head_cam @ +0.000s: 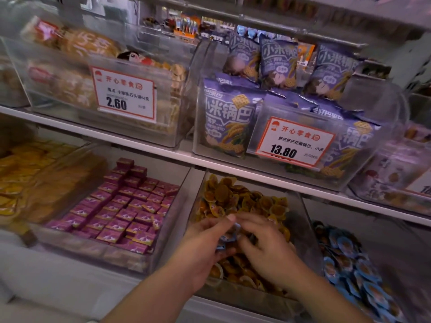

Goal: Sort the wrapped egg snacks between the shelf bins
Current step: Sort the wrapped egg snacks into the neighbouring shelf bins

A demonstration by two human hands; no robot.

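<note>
From the head view, both hands worked inside the orange bin [310,220], the clear bin on the lower shelf holding orange-wrapped egg snacks [235,197]. The left hand [205,245] had its fingers curled around a small bunch of blue packs [229,236], blue-wrapped egg snacks that seemed not to belong among the orange ones. The right hand [265,243] lay just beside it, fingers bent and touching the same bunch or the pile beneath; whether it pinched anything could not be told, since motion blur and the left hand hid the fingertips.

To the right stood the blue bin [408,257], filled with blue-wrapped egg snacks [349,264], the likely home for the strays. To the left sat a bin of purple boxes [121,210]. On the upper shelf were purple bags [228,117] and price tags [124,94].

By my judgement the sorting was under way: some blue strays were gathered in hand but not yet moved across. How many more lay buried in the orange pile could not be seen.
</note>
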